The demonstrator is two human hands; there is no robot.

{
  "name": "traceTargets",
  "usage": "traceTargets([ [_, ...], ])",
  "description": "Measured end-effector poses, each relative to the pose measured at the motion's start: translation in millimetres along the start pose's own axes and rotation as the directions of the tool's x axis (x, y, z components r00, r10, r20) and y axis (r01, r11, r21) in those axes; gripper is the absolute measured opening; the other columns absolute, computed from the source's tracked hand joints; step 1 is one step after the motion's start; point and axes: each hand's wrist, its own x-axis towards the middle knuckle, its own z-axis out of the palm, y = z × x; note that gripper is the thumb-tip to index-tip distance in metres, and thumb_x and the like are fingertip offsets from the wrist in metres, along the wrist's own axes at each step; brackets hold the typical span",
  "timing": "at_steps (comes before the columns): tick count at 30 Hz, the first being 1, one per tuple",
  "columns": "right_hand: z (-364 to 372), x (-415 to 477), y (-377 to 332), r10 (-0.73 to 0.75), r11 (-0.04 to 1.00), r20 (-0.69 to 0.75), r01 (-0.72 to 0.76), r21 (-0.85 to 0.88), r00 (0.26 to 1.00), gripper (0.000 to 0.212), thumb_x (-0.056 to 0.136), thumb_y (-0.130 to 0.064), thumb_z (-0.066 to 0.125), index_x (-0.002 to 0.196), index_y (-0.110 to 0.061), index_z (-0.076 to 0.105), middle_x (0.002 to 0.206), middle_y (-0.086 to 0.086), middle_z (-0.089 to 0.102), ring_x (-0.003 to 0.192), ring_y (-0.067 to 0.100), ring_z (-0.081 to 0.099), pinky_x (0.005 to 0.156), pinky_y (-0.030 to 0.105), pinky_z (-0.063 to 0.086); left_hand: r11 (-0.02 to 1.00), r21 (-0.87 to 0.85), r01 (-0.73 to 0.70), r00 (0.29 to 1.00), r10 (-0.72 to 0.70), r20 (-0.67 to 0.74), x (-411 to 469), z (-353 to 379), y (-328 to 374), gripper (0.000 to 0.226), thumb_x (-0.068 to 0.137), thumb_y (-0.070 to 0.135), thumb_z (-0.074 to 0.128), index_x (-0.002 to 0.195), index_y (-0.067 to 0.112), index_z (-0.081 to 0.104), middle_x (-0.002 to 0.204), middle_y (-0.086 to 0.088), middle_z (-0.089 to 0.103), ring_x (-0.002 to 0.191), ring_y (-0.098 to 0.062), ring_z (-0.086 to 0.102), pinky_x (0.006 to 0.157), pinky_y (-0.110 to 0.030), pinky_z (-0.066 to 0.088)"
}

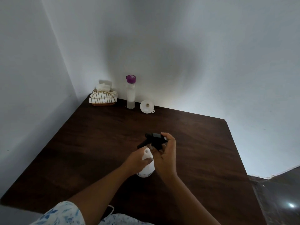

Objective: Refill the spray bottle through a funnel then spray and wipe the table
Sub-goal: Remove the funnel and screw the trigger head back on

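Head view: the left hand (pixel 138 161) grips the upright white plastic spray bottle (pixel 146 169) on the dark wooden bench (pixel 97 143), neck open; the right hand (pixel 167 153) holds its detached black trigger head (pixel 154 140). The white plastic funnel (pixel 146 106) lies straight ahead, well beyond both hands.

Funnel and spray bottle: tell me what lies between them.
Head view: only the black trigger head in the right hand, just past the open spray bottle; beyond it, bare table to the funnel.

A gold wire rack (pixel 103 98) stands where white walls (pixel 194 46) meet; perhaps floor (pixel 279 192) lower right.
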Motion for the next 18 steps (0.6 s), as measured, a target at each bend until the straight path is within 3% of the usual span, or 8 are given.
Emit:
traceTargets([
  [2, 6, 1, 4, 0.015, 0.996, 0.037, -0.012, -0.085, 0.999, 0.066, 0.078, -0.003, 0.07, 0.11, -0.048, 0.034, 0.118, -0.009, 0.039, 0.108, -0.003, 0.048, 0.081, 0.008, 0.047, 0.999, -0.036, -0.031, 1.0, 0.031, -0.002, -2, 1, 1, 0.042, 0.089, 0.028, 0.057, 0.128, 0.028, 0.043, 0.123, 0.01, 0.054, 0.114, -0.005, 0.049, 0.088, -0.016, 0.038],
  [5, 12, -1, 11, 0.008, 0.983, 0.074, 0.006, -0.181, 0.997, 0.058, 0.08, -0.011, 0.071, 0.115, -0.042, 0.036, 0.119, -0.012, 0.036, 0.109, -0.022, 0.036, 0.079, -0.005, 0.037, 0.994, -0.091, -0.054, 0.999, 0.054, -0.001, -8, -3, 5, 0.029, 0.09, 0.024, 0.055, 0.107, 0.045, 0.045, 0.101, 0.026, 0.053, 0.095, 0.014, 0.052, 0.069, -0.003, 0.041],
  [7, 15, -1, 14, 0.01, 0.975, 0.079, 0.008, -0.222, 0.997, 0.057, 0.081, -0.012, 0.07, 0.119, -0.039, 0.038, 0.117, -0.013, 0.038, 0.108, -0.024, 0.035, 0.076, -0.006, 0.036, 0.992, -0.111, -0.053, 0.999, 0.053, -0.004, -10, -3, 7, 0.027, 0.09, 0.022, 0.054, 0.105, 0.044, 0.046, 0.098, 0.025, 0.053, 0.092, 0.013, 0.052, 0.069, -0.007, 0.042],
  [10, 16, -3, 15, 0.041, 0.96, 0.104, -0.01, -0.278, 0.994, 0.057, 0.081, -0.016, 0.069, 0.118, -0.042, 0.036, 0.115, -0.015, 0.039, 0.103, -0.019, 0.041, 0.066, 0.0, 0.041, 0.989, -0.13, -0.074, 0.997, 0.072, -0.025, -9, -2, 6, 0.03, 0.091, 0.019, 0.054, 0.118, 0.027, 0.049, 0.106, 0.017, 0.055, 0.098, 0.005, 0.052, 0.076, -0.011, 0.041],
  [14, 15, -1, 16, 0.046, 0.958, 0.112, -0.012, -0.286, 0.993, 0.056, 0.078, -0.021, 0.072, 0.114, -0.043, 0.037, 0.109, -0.016, 0.039, 0.098, -0.014, 0.045, 0.064, 0.005, 0.041, 0.988, -0.141, -0.064, 0.998, 0.062, -0.014, -11, -3, 5, 0.028, 0.09, 0.019, 0.054, 0.116, 0.027, 0.05, 0.099, 0.023, 0.052, 0.089, 0.014, 0.049, 0.066, -0.006, 0.038],
  [18, 17, 3, 16, 0.075, 0.959, 0.131, -0.036, -0.282, 0.989, 0.06, 0.072, -0.018, 0.076, 0.117, -0.037, 0.041, 0.103, -0.024, 0.037, 0.095, -0.017, 0.045, 0.062, 0.001, 0.042, 0.998, -0.066, -0.025, 1.0, 0.024, -0.01, -7, 0, 3, 0.019, 0.09, 0.017, 0.053, 0.109, 0.023, 0.053, 0.094, 0.018, 0.052, 0.082, 0.01, 0.049, 0.062, -0.005, 0.037],
])
